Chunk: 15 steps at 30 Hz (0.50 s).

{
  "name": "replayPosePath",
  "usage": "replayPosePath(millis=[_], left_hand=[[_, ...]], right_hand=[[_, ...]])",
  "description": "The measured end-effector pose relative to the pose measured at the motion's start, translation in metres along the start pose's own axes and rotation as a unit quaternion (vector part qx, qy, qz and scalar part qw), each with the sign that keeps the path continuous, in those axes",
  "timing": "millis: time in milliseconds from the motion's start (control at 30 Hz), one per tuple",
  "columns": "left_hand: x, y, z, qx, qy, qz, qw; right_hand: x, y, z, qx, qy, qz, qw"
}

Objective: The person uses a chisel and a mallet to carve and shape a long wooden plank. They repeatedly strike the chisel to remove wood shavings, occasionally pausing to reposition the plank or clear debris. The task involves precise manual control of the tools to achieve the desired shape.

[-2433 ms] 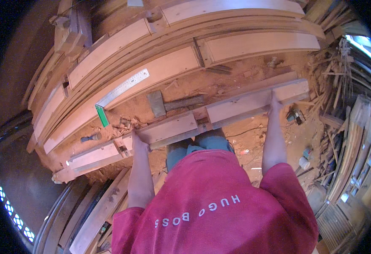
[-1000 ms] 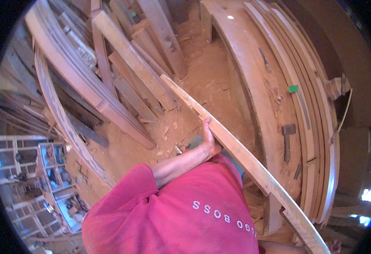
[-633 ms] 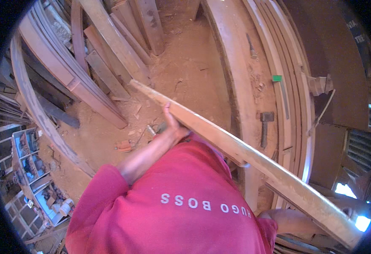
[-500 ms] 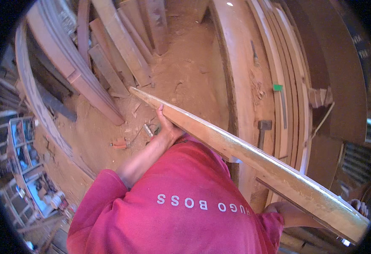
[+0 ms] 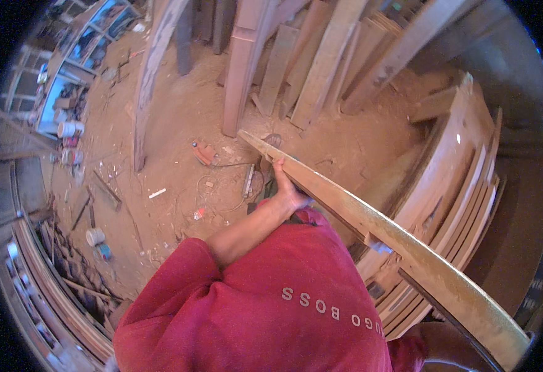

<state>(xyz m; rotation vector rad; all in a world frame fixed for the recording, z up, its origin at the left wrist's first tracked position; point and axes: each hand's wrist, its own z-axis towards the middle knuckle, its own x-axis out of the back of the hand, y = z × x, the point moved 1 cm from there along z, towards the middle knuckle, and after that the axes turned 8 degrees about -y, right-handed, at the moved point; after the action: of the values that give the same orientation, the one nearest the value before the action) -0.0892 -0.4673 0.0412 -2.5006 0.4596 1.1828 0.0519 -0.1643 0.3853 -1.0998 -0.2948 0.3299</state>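
Note:
A long wooden board (image 5: 370, 218) runs slantwise in front of me, from its narrow tip near the middle to its broad end at lower right. Under its near edge, my left hand (image 5: 290, 189) grips it close to the narrow tip, thumb up against the wood. A small block (image 5: 378, 243) with a bluish patch juts from the board's near side. Farther along, a dark thin strip (image 5: 448, 319) shows beneath it. My right forearm reaches under the broad end; that hand is hidden there, so its fingers cannot be made out.
Timber planks (image 5: 327, 65) lean upright at the back. To the right stands a bench (image 5: 448, 161) bearing long stacked strips. An orange tool (image 5: 204, 153) with a cord lies on the dusty floor. White buckets (image 5: 70, 129) and shelving (image 5: 61, 80) are at left.
My view has turned left, so the bench sits farther right and more of the left floor shows. The board stays in hand. My right fingers, earlier visible over its edge, are now hidden.

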Motion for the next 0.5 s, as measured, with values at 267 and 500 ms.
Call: replayPosePath(millis=[267,500], left_hand=[[-0.025,0.121,0.039,-0.144,0.021,-0.025,0.989],[-0.005,0.265,0.101,-0.102,0.057,-0.065,0.991]], right_hand=[[-0.218,-0.026,0.015,0.044,-0.135,0.078,0.987],[-0.446,-0.074,-0.004,0.067,-0.220,0.127,0.965]])
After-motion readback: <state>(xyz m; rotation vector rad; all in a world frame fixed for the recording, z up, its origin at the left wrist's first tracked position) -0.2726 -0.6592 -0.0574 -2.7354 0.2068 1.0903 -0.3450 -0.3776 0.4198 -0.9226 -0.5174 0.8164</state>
